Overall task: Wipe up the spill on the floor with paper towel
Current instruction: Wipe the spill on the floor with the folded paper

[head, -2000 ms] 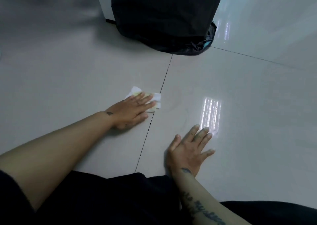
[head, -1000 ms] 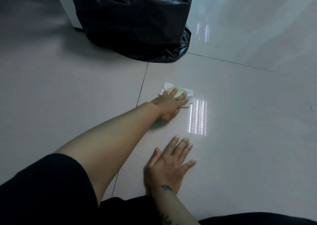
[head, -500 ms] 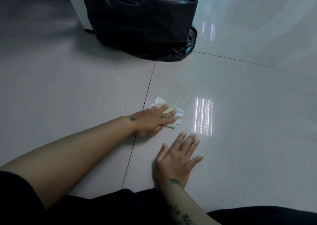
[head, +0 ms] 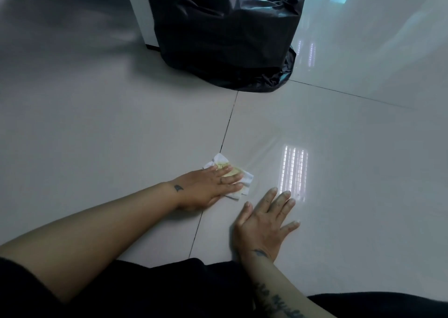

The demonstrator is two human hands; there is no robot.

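A crumpled white paper towel [head: 246,181] with a yellow stain lies on the glossy pale floor tiles, just right of a dark grout line [head: 228,128]. My left hand [head: 208,188] lies flat on top of the towel and presses it to the floor, fingers stretched over it. My right hand [head: 265,223] rests palm down on the tile nearer to me, fingers spread, holding nothing. Faint wet streaks [head: 264,155] show on the tile to the right of the towel. No pooled liquid is visible.
A black bin bag [head: 225,34] stands on the floor ahead, next to a white upright panel [head: 143,14]. A bright window reflection [head: 293,172] sits on the tile just beyond my right fingers. My dark clothing fills the bottom edge.
My left hand has slid the towel back and forth over the grout line: out to the right a second ago, now pulled back nearer to me. My right hand has stayed planted.
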